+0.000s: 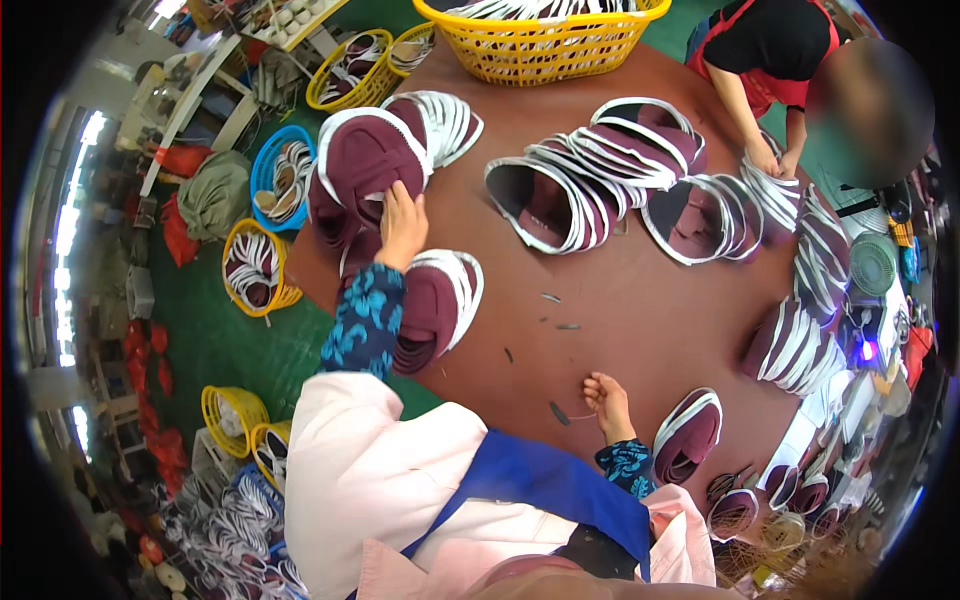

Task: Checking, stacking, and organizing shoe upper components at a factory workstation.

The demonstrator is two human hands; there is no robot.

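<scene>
Maroon, white-edged shoe uppers (362, 168) lie stacked on the brown table (600, 310), far left. The left hand (403, 228) touches the top upper (370, 150); whether it pinches cannot be told. The right hand (607, 405) is curled, contents unclear. Apparent step: picking one upper; next requires an edge grip.
</scene>
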